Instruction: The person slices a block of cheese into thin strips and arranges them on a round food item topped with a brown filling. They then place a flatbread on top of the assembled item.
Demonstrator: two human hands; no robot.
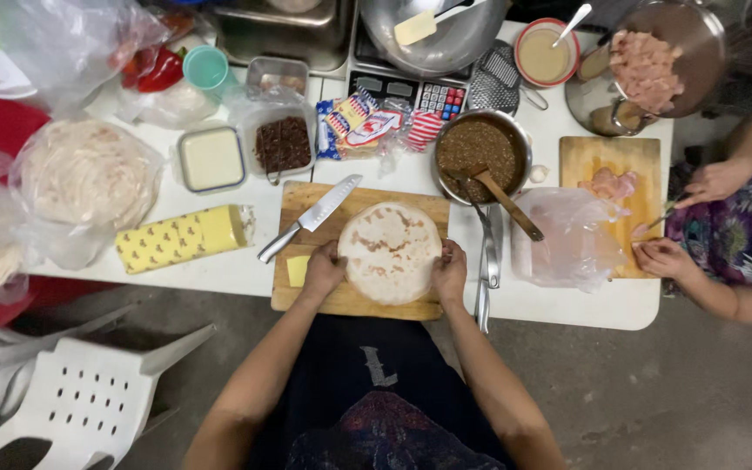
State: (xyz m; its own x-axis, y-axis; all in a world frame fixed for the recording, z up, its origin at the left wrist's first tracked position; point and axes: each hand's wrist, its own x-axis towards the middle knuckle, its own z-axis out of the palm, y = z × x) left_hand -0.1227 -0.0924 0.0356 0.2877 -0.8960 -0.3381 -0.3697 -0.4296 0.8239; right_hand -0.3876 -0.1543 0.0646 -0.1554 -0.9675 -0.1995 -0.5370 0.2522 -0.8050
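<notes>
A round flatbread [390, 251] with brown spots lies on a wooden cutting board [306, 198] at the table's near edge. My left hand [324, 268] grips its left rim and my right hand [450, 270] grips its right rim. A small yellow cheese slice [297, 271] lies on the board just left of my left hand. A large knife [313, 218] rests diagonally across the board's upper left corner.
A cheese block [181, 238] and a bagged flatbread stack [87, 172] lie to the left. A pot of brown filling [480, 150] with a wooden spoon sits behind right. Another person's hands [689, 218] cut raw meat on a second board [630, 165]. A white chair [89, 396] stands lower left.
</notes>
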